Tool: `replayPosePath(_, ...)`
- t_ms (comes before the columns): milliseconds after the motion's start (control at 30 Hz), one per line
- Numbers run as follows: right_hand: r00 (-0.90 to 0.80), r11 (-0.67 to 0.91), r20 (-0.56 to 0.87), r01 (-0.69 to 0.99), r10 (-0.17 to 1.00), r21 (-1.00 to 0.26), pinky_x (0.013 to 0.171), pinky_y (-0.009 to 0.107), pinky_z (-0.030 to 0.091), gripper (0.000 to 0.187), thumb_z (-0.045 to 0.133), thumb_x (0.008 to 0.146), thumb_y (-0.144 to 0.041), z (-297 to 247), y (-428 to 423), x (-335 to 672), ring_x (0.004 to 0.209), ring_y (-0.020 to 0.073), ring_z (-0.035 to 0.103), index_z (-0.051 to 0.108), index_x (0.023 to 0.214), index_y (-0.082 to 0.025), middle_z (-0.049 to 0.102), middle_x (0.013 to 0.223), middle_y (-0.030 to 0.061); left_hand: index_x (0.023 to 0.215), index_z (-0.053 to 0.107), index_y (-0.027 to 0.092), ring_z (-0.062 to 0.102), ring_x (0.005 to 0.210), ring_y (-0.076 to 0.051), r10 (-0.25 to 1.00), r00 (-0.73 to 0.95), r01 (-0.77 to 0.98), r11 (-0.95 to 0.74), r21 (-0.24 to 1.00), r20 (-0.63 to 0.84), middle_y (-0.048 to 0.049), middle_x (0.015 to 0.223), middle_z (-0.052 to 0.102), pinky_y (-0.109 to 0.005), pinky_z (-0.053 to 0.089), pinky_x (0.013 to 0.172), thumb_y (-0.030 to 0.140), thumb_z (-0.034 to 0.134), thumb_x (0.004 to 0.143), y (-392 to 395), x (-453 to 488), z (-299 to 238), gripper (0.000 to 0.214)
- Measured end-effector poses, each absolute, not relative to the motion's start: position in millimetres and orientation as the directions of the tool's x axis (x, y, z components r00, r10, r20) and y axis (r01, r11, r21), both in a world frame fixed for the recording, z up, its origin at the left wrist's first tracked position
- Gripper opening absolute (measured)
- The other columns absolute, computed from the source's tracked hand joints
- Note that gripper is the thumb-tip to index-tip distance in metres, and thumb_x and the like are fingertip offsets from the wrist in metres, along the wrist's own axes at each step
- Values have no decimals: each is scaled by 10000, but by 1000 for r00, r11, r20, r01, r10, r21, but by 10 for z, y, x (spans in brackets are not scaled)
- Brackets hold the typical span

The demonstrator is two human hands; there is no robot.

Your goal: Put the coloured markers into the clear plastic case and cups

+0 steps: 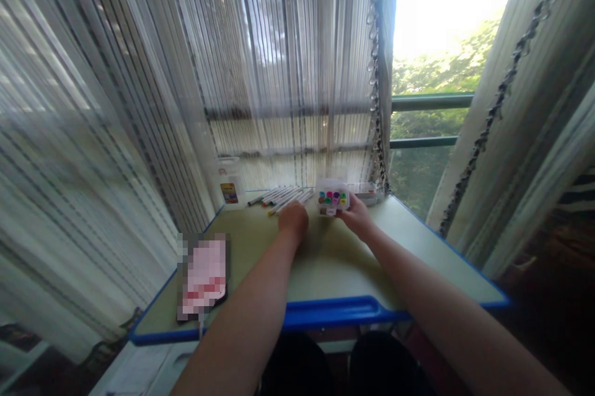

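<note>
A clear plastic case (333,188) stands tilted up near the far edge of the desk, with several coloured marker ends showing in it. My right hand (357,217) grips this case at its right side, fingers closed round the edge. Loose white markers (283,194) lie in a spread pile to the left of the case. At the near side of that pile is my left hand (294,219), curled closed with its back to me. Its fingertips are hidden, so what it holds does not show.
Another clear container (230,185) with a label stands at the back left. Behind my right hand lies a clear tray or lid (367,191). A blurred-out phone-like object (203,275) with a cable rests at the left. The desk (344,266) has a blue edge; curtains hang behind.
</note>
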State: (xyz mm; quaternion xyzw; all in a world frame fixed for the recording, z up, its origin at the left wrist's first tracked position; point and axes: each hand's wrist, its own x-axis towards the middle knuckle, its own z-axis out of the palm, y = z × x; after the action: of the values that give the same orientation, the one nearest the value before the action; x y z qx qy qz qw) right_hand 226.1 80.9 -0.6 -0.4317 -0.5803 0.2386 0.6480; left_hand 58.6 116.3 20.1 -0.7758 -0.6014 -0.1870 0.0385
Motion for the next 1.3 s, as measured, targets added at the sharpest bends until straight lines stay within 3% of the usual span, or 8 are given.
replayPosePath(133,179,538,561,160,809,-827,793,358,513,462,687,559,-219,-5,811,2256,869,203,638,606,1014,-194,695,943,36,1035,542,115,656,869,-240,897,11,869,-226,440,441,-170,938,671,-330,464,715,243,273,933,1177,593,277,315)
replayPosePath(300,171,490,497,86,851,-868,775,364,519,457,675,558,-205,11,807,2261,842,195,635,602,1009,-209,691,912,24,993,516,152,638,833,-217,749,-104,629,-460,627,654,-120,890,667,-323,470,716,299,377,905,1143,607,392,220)
replayPosePath(433,157,452,462,100,873,-887,747,355,517,423,666,547,-207,51,788,2246,836,201,626,621,967,-204,690,874,20,1009,496,166,615,802,-181,548,-135,513,-674,531,826,-89,874,646,-299,475,714,309,354,912,1008,620,488,224)
replayPosePath(567,138,430,442,108,886,-896,799,372,498,449,665,558,-198,57,799,2229,866,202,617,624,1005,-201,690,891,22,1041,508,152,612,846,-179,419,-98,521,-751,405,903,-110,905,643,-299,474,766,312,330,931,860,628,531,263)
replayPosePath(1067,72,427,429,48,900,-903,713,341,529,477,650,648,-309,18,897,2229,785,183,633,558,1109,-229,658,966,48,1126,508,170,649,748,-189,417,190,584,-776,239,889,-101,873,679,-296,504,675,352,301,941,766,699,355,333)
replayPosePath(1133,235,485,519,188,822,-854,707,361,526,504,608,656,-286,64,874,2277,826,197,609,513,1148,-230,615,1029,74,1105,514,175,647,706,-186,437,196,595,-764,248,878,-91,833,677,-285,495,632,355,298,941,751,702,357,326)
replayPosePath(1200,415,535,687,434,596,-725,747,404,511,518,581,654,-259,141,794,2336,881,221,572,486,1161,-217,562,1077,100,1088,516,183,640,663,-176,449,210,610,-754,242,869,-71,788,669,-269,479,598,352,308,939,745,703,362,307)
replayPosePath(1300,372,472,899,765,232,-439,880,461,443,522,600,660,-251,265,598,2393,1030,275,508,494,1168,-200,501,1138,131,1095,512,176,634,635,-170,444,269,619,-759,199,855,-58,744,656,-265,468,592,337,329,935,741,709,366,292)
